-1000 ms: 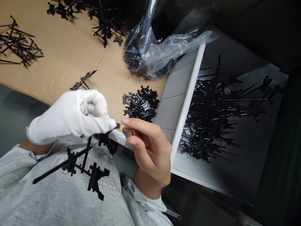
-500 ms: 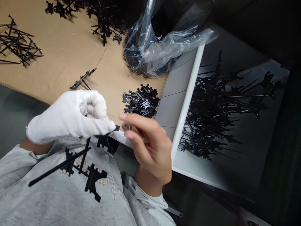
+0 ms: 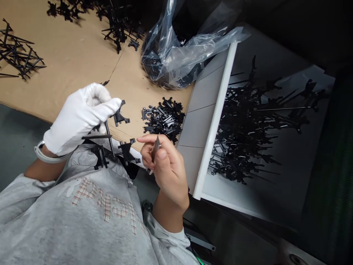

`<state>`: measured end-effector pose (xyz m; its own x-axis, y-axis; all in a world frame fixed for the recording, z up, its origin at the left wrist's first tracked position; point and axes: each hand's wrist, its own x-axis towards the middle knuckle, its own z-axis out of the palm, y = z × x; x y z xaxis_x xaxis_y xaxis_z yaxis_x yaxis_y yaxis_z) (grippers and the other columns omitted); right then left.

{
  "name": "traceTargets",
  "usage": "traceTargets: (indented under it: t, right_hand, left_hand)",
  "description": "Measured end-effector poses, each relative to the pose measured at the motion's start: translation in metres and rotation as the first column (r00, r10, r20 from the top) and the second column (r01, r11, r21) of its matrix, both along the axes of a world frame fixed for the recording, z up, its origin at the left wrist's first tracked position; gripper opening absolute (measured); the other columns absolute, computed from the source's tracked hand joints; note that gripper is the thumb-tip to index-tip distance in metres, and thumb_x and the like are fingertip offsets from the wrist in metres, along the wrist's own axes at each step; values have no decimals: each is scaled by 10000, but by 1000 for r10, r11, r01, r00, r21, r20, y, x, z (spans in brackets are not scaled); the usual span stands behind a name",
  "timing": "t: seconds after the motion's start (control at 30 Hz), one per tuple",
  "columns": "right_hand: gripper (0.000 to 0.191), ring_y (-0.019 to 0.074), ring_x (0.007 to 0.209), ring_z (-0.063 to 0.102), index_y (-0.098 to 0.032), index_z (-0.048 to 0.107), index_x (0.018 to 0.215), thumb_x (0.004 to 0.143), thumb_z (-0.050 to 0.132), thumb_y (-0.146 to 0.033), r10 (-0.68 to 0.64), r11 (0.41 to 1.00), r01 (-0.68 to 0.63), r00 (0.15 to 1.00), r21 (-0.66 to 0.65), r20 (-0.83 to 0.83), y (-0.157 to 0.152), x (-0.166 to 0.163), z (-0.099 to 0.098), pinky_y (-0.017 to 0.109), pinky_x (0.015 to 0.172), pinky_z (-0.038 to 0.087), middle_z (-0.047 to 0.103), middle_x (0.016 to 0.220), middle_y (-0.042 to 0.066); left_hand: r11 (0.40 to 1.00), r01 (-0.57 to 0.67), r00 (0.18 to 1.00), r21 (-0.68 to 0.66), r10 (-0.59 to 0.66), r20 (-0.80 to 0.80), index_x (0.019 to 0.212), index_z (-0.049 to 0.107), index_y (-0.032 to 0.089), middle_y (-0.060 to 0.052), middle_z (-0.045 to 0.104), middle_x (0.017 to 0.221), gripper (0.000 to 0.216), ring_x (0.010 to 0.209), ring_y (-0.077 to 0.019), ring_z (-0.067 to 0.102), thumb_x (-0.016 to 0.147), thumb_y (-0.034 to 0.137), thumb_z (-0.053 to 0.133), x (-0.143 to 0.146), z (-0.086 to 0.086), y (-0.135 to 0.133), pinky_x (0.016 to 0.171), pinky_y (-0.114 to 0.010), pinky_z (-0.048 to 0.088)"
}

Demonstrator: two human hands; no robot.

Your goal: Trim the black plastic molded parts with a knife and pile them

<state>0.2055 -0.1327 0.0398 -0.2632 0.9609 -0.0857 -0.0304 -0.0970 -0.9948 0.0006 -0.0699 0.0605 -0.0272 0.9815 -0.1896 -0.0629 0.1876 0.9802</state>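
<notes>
My left hand (image 3: 78, 117), in a white glove, pinches a black plastic sprue (image 3: 109, 141) with several bracket-shaped pieces on thin rods. One bracket piece (image 3: 120, 117) sticks out by the fingertips and another (image 3: 127, 151) hangs below, close to my right index finger. The glove hides part of the sprue. My bare right hand (image 3: 172, 169) is closed around a small metal blade (image 3: 156, 148), its pointed tip showing upward between thumb and fingers. The blade appears apart from the sprue.
Loose black pieces (image 3: 164, 119) form a pile on the brown tabletop (image 3: 68, 55). Thin black rods (image 3: 20, 53) lie at the left. A clear plastic bag (image 3: 176, 62) stands behind, beside a white-rimmed bin (image 3: 213, 132) full of black sprues (image 3: 239, 143).
My left hand has risen and turned the sprue, bringing its brackets up from in front of my shirt. My right hand has moved slightly down and left, and the blade now shows clearly.
</notes>
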Motion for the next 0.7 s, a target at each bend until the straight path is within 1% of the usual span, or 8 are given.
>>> traceTargets:
  t: [0.13, 0.23, 0.3, 0.37, 0.47, 0.6, 0.67, 0.7]
  right_hand:
    - [417, 89, 548, 354, -244, 650, 1117, 921, 647, -612, 32, 992, -47, 991, -118, -127, 0, -9, -6, 242, 498, 339, 467, 714, -52]
    - [398, 82, 560, 366, -263, 629, 1134, 901, 693, -580, 19, 987, -43, 988, -155, -151, 1, -17, -8, 231, 503, 336, 471, 737, -56]
    - [386, 78, 558, 366, -268, 617, 1138, 911, 684, -572, -12, 986, -13, 989, -168, -147, 4, -23, -10, 223, 489, 326, 487, 751, -52]
    - [386, 77, 537, 339, -267, 609, 1145, 936, 635, -591, -41, 981, 9, 987, -194, -158, 9, -27, -11, 217, 454, 296, 498, 751, -48]
    - [411, 68, 491, 292, -263, 596, 1145, 956, 566, -627, -40, 965, -22, 973, -263, -227, 16, -31, -14, 211, 407, 238, 497, 739, -51]
    - [356, 48, 444, 249, -261, 575, 1144, 965, 581, -568, 12, 940, -126, 940, -317, -340, 16, -29, -18, 203, 405, 204, 482, 687, -79]
    - [367, 54, 442, 248, -258, 569, 1149, 968, 567, -577, 35, 943, -152, 930, -297, -365, 12, -28, -20, 208, 414, 220, 482, 665, -85]
    - [405, 61, 452, 269, -255, 571, 1165, 969, 539, -608, 43, 950, -150, 932, -274, -359, 10, -28, -20, 216, 424, 245, 500, 675, -76]
  left_hand:
    - [994, -87, 994, 64, 91, -61, 730, 517, 183, 106, 565, 511, 230, 298, -9, 438, 829, 157, 724, -1, -12, 4, 277, -91, 275]
    - [988, -124, 988, 89, 132, -80, 742, 527, 176, 106, 584, 540, 213, 313, -18, 492, 804, 156, 730, 0, -16, 6, 281, -89, 331]
    - [989, -123, 989, 84, 130, -76, 749, 534, 173, 103, 589, 551, 215, 312, -27, 510, 784, 162, 746, 0, -18, 6, 279, -97, 358]
    - [994, -89, 994, 66, 93, -59, 746, 539, 169, 100, 588, 550, 234, 307, -29, 508, 767, 188, 772, -1, -19, 6, 276, -101, 359]
    - [997, -50, 997, 62, 53, -54, 739, 544, 166, 95, 578, 529, 270, 303, -26, 489, 761, 249, 801, -4, -22, 8, 277, -102, 341]
    - [988, -111, 989, 108, 121, -89, 749, 537, 172, 85, 572, 537, 295, 309, -27, 474, 776, 291, 805, -11, -28, 13, 273, -111, 319]
    - [980, -138, 981, 143, 155, -115, 740, 520, 180, 88, 558, 533, 308, 312, -21, 460, 793, 291, 803, -13, -29, 12, 273, -107, 302]
    - [973, -158, 976, 169, 180, -125, 742, 515, 183, 91, 550, 533, 315, 312, -19, 449, 806, 294, 802, -13, -29, 11, 271, -107, 291]
